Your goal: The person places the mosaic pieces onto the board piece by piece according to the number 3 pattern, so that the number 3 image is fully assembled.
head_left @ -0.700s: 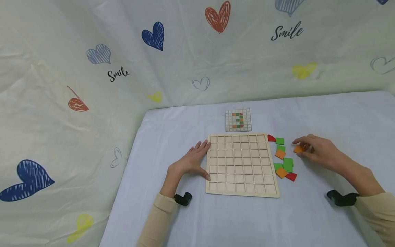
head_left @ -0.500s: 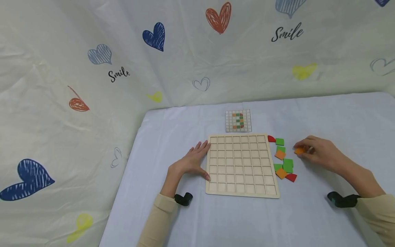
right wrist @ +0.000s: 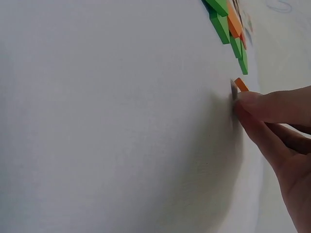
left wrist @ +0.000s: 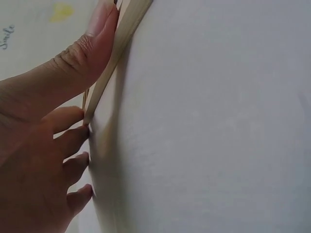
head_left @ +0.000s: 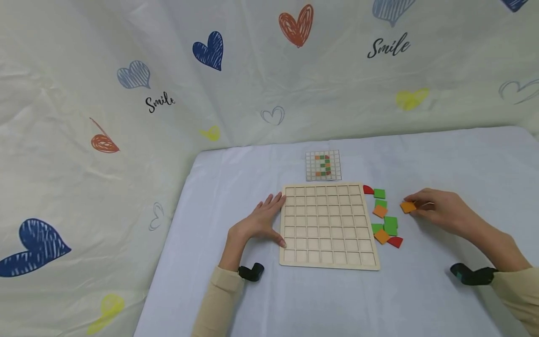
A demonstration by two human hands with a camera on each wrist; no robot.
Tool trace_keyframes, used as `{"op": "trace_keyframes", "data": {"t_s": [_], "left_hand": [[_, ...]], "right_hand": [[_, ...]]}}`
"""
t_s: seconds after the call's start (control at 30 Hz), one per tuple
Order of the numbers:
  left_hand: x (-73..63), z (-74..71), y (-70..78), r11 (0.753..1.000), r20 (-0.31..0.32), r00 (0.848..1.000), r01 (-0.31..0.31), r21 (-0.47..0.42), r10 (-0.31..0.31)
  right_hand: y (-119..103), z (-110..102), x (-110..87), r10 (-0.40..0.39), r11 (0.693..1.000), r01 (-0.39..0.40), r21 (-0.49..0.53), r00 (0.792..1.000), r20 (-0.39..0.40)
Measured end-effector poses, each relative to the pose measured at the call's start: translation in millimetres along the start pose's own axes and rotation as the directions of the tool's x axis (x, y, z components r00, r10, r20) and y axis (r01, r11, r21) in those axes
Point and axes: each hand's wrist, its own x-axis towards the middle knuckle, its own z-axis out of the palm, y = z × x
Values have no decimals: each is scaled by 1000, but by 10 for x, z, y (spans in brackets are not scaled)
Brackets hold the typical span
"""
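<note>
A square wooden grid board [head_left: 330,226] lies on the white table. My left hand [head_left: 258,222] rests against its left edge, fingers spread, thumb near the lower corner; the left wrist view shows the thumb [left wrist: 80,60] along the board's side. Right of the board, my right hand [head_left: 440,209] pinches an orange square tile [head_left: 407,207] between thumb and fingers. In the right wrist view only a corner of the orange tile [right wrist: 241,84] shows beyond the fingertips. Between board and right hand lie loose tiles: green squares [head_left: 390,225], orange squares [head_left: 382,236] and red quarter-round pieces [head_left: 395,242].
Behind the board lies a small pattern card [head_left: 323,165] printed with a grid and orange, green and red cells. A pale cloth with hearts [head_left: 296,25] hangs behind the table. A black wrist camera [head_left: 472,274] sits by the right sleeve, another [head_left: 251,272] by the left.
The fingers of my right hand have shifted on the orange tile, and more of it shows now. My left hand keeps its place on the board.
</note>
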Motion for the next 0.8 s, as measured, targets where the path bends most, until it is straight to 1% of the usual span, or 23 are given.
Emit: {"op": "trace_keyframes", "data": {"t_s": [0.07,0.2,0.27,0.5,0.73,0.8], "left_hand": [[-2,-4,3,1000,-2,1000,-4,-5,4],[-2,-8,8,1000,-7,1000,-8,-11,8],[-1,-9,7,1000,-10,1000,-6,-9,6],[-3,-13,4,1000,-20,1000,-19,-24,19],[5,0,-16,1000,-15,1000,-8,-13,8],[0,0,-13,1000,-17,1000,-5,-18,5]], "right_hand": [[-4,5,-4,24,1000,-23,16,1000,-2],[-26,14,-1,78,993,-78,86,997,-1],[-46,20,8,90,989,-89,120,996,-3],[-118,40,38,71,989,-62,134,995,-66],[-200,66,86,80,985,-69,158,995,-62],[-228,82,104,69,985,-58,163,995,-68]]}}
